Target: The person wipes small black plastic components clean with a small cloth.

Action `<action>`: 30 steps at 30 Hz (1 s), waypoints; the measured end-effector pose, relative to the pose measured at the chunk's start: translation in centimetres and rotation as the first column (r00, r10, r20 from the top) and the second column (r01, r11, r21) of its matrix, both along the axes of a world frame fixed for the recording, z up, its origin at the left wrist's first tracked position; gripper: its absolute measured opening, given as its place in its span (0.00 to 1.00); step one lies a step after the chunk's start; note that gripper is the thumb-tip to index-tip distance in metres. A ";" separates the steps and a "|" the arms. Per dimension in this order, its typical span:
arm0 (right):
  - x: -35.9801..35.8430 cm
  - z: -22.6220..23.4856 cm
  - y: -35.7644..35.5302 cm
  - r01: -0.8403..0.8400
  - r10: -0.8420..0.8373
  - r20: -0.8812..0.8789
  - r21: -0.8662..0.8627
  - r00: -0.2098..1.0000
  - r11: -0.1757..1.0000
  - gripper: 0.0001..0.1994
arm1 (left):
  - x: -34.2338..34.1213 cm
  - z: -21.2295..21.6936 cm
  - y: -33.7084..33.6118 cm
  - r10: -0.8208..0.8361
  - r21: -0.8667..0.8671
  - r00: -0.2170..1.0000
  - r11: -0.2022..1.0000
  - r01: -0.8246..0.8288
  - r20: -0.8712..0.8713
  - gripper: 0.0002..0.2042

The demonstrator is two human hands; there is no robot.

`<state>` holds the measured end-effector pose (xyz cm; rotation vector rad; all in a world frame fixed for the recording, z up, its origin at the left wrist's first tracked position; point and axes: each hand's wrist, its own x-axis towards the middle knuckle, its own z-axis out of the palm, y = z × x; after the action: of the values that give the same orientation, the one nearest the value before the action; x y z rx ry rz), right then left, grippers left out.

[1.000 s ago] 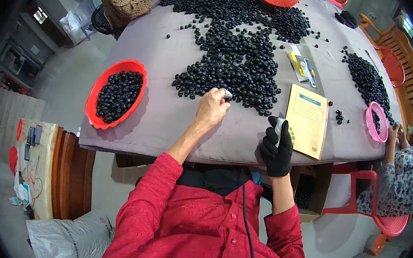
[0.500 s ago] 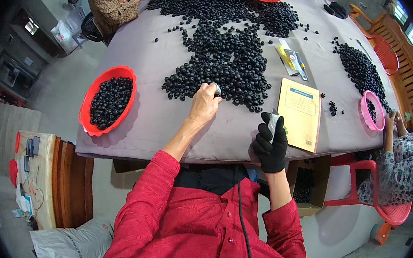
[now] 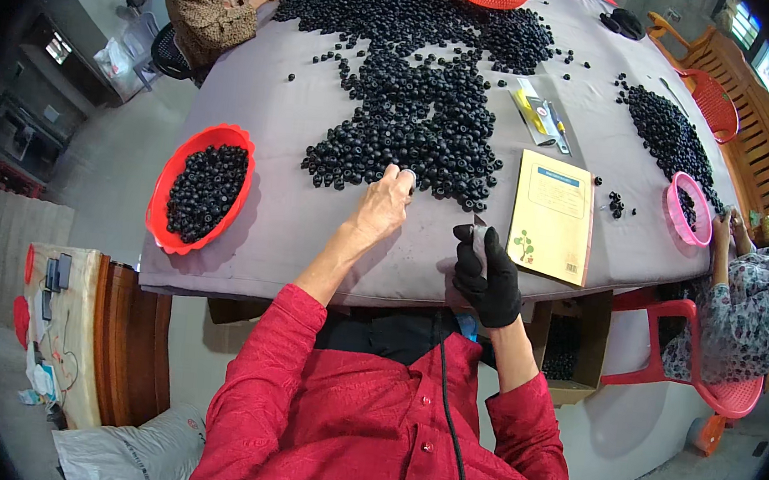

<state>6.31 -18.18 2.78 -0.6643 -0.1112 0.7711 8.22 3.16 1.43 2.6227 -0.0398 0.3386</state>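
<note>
My left hand (image 3: 384, 205) is bare and reaches to the near edge of a spread of small black round pieces (image 3: 402, 141), some with a hole in them. Its fingers are curled together, and something pale shows at a fingertip; whatever they may pinch is hidden. My right hand (image 3: 489, 284), in a black glove, is closed round a small knife (image 3: 480, 247) with a pale wrapped handle, its short blade pointing up. A red scalloped basket (image 3: 240, 193) filled with the same black pieces stands to the left.
Right of the pile lie a yellow booklet (image 3: 551, 213) and a packaged cutter (image 3: 542, 117). A pink basket (image 3: 673, 210) sits beside another black heap, near a person's hands (image 3: 728, 232). Someone in a patterned jacket (image 3: 208, 14) works at the far left. An open cardboard box (image 3: 596, 350) stands below the table edge.
My right hand with the knife has moved left, nearer my left hand, and turned slightly. My left hand has shifted a little right and down along the pile's edge.
</note>
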 end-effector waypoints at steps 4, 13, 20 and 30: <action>0.1 -0.1 -0.1 -0.043 0.047 -0.055 0.068 0.997 0.997 0.22 | -0.4 -0.8 1.0 -0.043 -0.097 0.990 0.994 0.056 0.135 0.09; -0.1 1.0 1.5 0.094 -0.057 0.119 -0.334 0.991 0.938 0.16 | -6.8 1.4 -4.8 -0.194 -0.993 0.978 0.105 -0.061 -0.081 0.09; -0.8 1.4 2.2 0.191 -0.005 0.309 -0.577 0.951 0.794 0.15 | -7.2 0.4 -5.1 -0.153 -0.997 0.988 0.080 0.007 -0.005 0.12; -0.8 1.3 2.2 0.204 0.000 0.333 -0.576 0.943 0.792 0.16 | -7.4 -0.6 -5.9 -0.135 -0.968 0.990 -0.244 -0.062 -0.029 0.09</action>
<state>5.49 -15.95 4.06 -1.4032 -0.1201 0.5798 0.85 -2.70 0.78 0.8275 0.1552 0.0410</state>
